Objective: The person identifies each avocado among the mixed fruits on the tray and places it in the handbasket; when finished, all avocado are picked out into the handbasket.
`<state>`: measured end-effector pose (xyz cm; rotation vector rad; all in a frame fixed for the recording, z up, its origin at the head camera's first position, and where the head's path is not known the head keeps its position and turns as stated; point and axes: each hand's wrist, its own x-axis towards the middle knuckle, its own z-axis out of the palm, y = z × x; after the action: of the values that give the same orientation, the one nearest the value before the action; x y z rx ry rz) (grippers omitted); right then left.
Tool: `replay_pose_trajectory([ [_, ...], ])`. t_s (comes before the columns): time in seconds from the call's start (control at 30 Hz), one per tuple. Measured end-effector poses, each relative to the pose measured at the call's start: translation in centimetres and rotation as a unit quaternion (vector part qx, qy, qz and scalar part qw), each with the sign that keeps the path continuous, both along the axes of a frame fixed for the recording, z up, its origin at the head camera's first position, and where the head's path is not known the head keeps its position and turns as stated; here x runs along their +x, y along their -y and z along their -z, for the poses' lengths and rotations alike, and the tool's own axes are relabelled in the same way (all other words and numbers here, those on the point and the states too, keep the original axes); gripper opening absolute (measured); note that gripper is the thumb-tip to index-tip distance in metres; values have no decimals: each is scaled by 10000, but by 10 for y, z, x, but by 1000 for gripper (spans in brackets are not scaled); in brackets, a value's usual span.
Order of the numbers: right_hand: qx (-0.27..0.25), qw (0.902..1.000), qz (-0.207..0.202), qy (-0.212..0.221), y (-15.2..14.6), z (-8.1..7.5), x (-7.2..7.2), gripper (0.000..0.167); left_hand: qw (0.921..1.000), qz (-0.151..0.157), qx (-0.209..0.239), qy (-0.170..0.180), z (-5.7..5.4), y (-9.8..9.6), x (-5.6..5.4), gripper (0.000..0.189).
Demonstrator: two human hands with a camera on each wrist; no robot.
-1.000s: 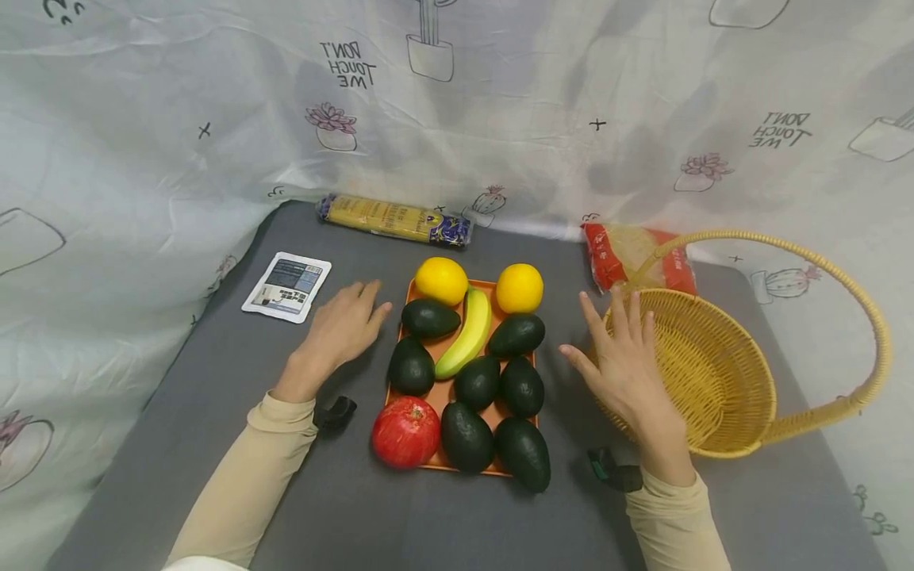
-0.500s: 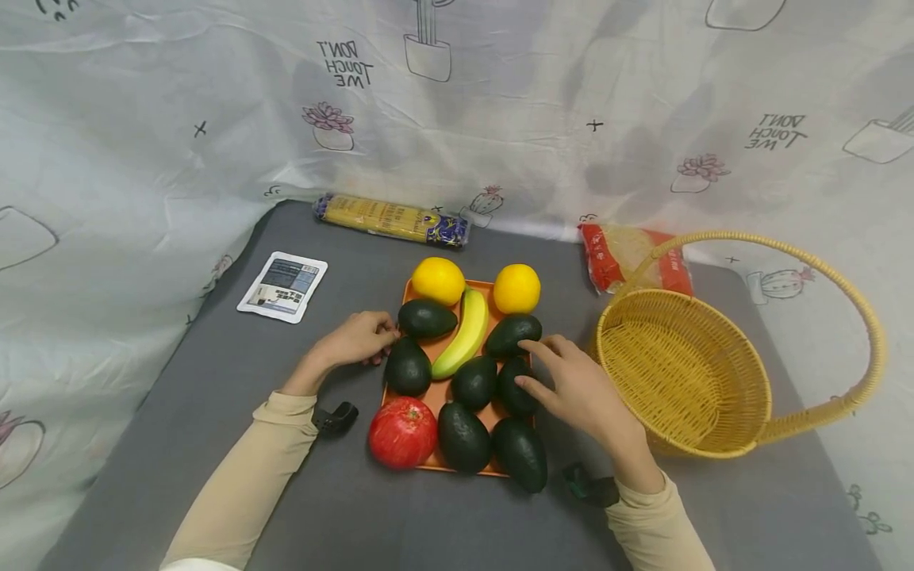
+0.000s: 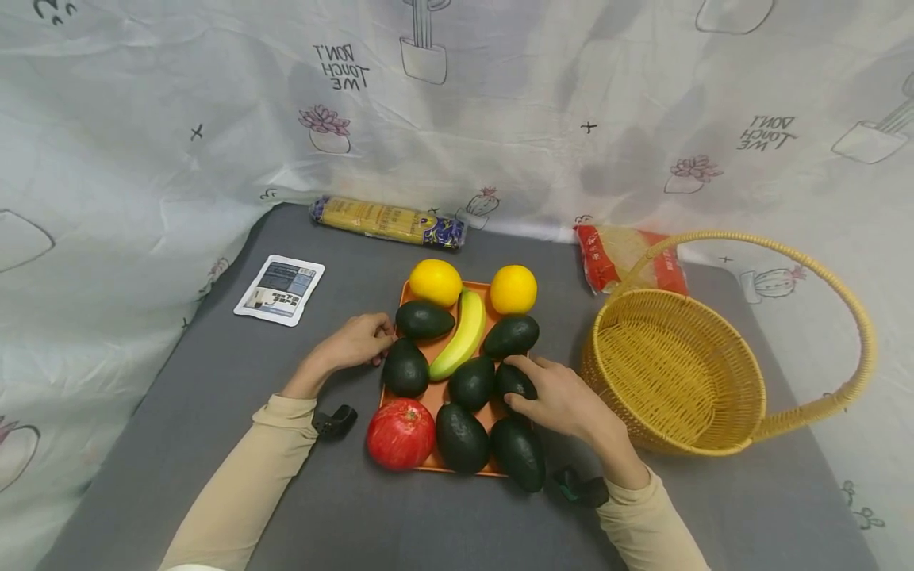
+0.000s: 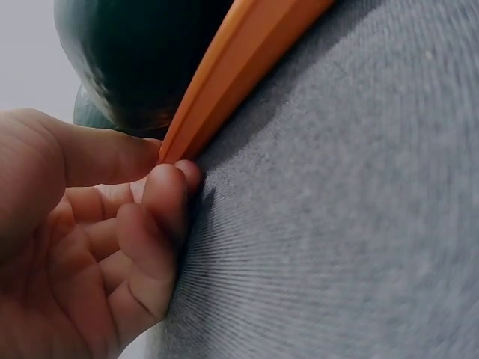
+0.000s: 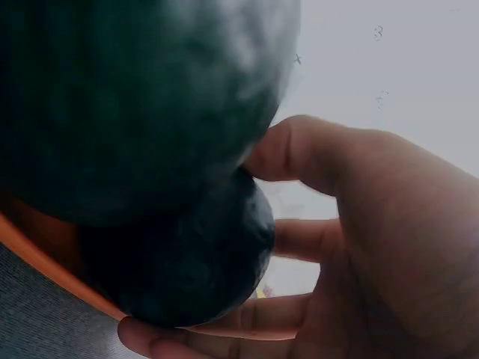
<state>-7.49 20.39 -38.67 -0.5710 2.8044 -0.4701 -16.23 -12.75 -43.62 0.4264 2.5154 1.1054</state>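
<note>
An orange tray lies on the table, bearing several dark green avocados, a banana, a red pomegranate and two round yellow fruits. At the tray's left side my left hand pinches the rim, thumb above and fingertips below, beside an avocado. On the right, the thumb and fingers of my right hand curl round an avocado at the tray's edge. A nearer avocado covers part of it in the right wrist view.
A yellow wicker basket with a tall handle stands right of the right hand. Behind it lies a red and clear packet. A long yellow noodle packet lies at the back, a white pouch at the left. A patterned curtain hangs behind.
My right hand has moved left from over the basket's edge onto the avocado. The left hand has moved slightly right and down, and its fingers have closed on the tray's rim.
</note>
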Motion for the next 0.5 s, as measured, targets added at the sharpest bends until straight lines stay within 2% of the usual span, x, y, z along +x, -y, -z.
replay_pose_trajectory([
  [0.1,-154,9998,1,-80,-5,-9,3,51,10000,-6,-12,19,3,0,1,12],
  [0.2,-419,9985,145,-327,-20,-26,8,52,10000,7,35,56,4,0,1,13],
  [0.27,-586,9958,486,-508,-36,-40,11,53,9999,10,67,77,3,0,0,13],
  [0.37,-699,9867,1193,-851,-63,-55,11,55,9999,4,92,72,2,1,-1,13],
  [0.43,-668,9777,1696,-1044,-81,-60,10,57,9999,-6,86,69,1,1,0,13],
  [0.5,-576,9703,2003,-1224,-97,-59,9,58,10000,7,65,71,1,1,0,13],
])
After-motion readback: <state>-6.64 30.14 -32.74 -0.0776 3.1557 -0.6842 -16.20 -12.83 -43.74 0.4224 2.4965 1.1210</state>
